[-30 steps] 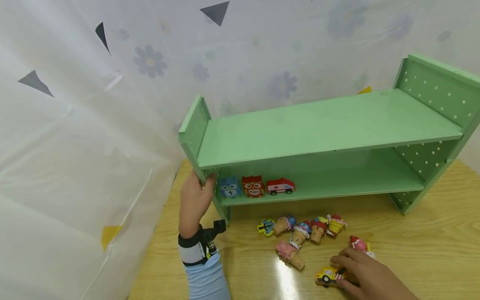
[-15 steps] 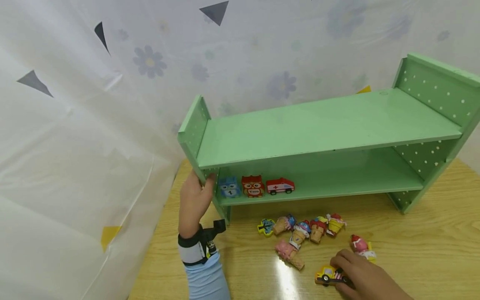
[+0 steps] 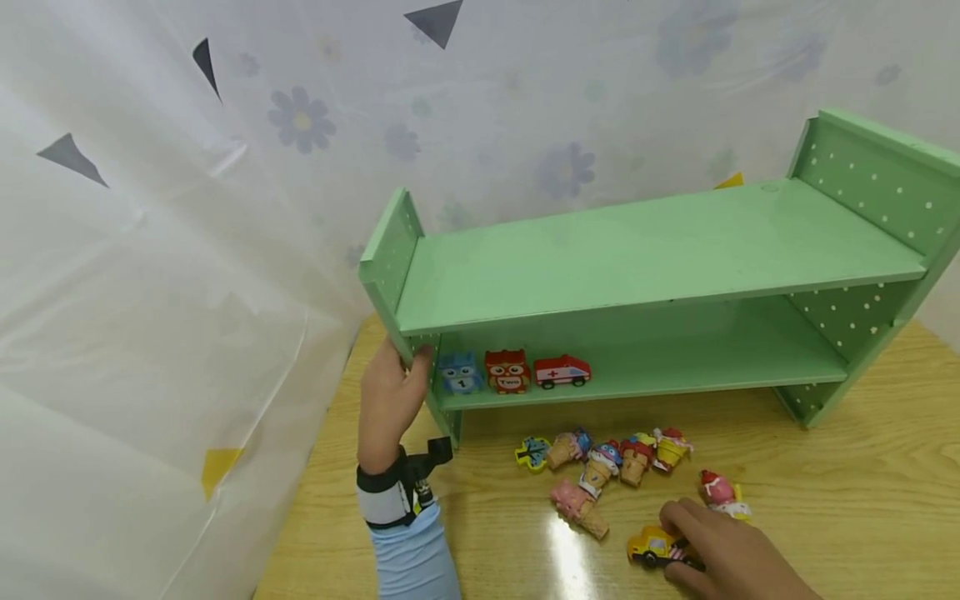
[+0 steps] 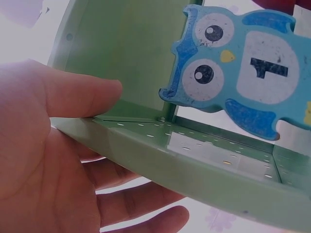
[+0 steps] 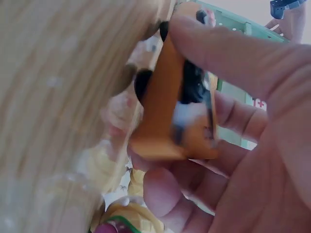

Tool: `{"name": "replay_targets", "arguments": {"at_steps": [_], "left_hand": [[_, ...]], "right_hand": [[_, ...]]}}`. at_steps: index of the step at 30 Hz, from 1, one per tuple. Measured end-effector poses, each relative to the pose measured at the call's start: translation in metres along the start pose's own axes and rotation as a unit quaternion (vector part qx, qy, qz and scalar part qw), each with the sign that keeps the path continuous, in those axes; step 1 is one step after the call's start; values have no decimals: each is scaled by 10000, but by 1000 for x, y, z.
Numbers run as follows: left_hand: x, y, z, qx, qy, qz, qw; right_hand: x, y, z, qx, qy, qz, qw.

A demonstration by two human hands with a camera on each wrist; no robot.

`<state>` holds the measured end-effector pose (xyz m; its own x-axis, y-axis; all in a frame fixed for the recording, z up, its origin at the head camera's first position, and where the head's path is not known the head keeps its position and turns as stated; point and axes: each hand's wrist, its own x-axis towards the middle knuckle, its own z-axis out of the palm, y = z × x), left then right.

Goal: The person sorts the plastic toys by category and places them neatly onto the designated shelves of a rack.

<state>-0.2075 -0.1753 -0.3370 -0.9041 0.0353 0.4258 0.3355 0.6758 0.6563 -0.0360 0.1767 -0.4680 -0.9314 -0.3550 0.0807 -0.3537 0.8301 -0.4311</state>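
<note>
Fingers [image 5: 163, 191] of the right hand [image 3: 727, 546] pinch the toy truck [image 3: 651, 547]

Thumb and fingertips hold its right end at the near right of the tabletop [image 3: 862, 500]; whether it touches the wood, I cannot tell. On the left, the left hand [image 3: 390, 404] grips the side panel [image 3: 392, 250], thumb inside, other fingers outside, just as half a second ago. Since then, the toy truck has tipped, showing more orange edge. Ice-cream toys [image 3: 597, 472] lie left and far of it, before the lower shelf [image 3: 720, 362]. That board's near edge runs on rightward past the ambulance [image 3: 562, 372], leaving green surface up to the right panel.
</note>
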Motion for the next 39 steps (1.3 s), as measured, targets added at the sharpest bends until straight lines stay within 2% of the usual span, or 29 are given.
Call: {"name": "replay_targets", "arguments": {"at_steps": [3, 6, 12, 14, 20, 26, 31, 39], "left_hand": [[1, 0, 0, 5, 16, 1, 10000], [1, 0, 0, 8, 37, 12, 10000], [1, 0, -1, 36, 14, -24, 10000], [0, 0, -1, 44, 7, -41, 10000], [0, -1, 0, 37, 1, -26, 10000], [0, -1, 0, 23, 3, 12, 10000], [1, 0, 0, 16, 11, -6, 10000], [1, -2, 0, 27, -3, 41, 10000]], "right_hand": [[0, -1, 2, -122, 500, -301, 9982], [1, 1, 4, -319, 1017, -669, 9920], [6, 3, -5, -347, 1392, -1206, 9823], [10, 1, -14, -366, 1476, -1184, 9813], [22, -8, -55, -245, 1851, -781, 9793], [39, -10, -88, -309, 2310, -982, 9675], [61, -7, -103, -516, 2702, -1150, 9545], [90, 0, -109, -644, 2765, -1192, 9514]]}}
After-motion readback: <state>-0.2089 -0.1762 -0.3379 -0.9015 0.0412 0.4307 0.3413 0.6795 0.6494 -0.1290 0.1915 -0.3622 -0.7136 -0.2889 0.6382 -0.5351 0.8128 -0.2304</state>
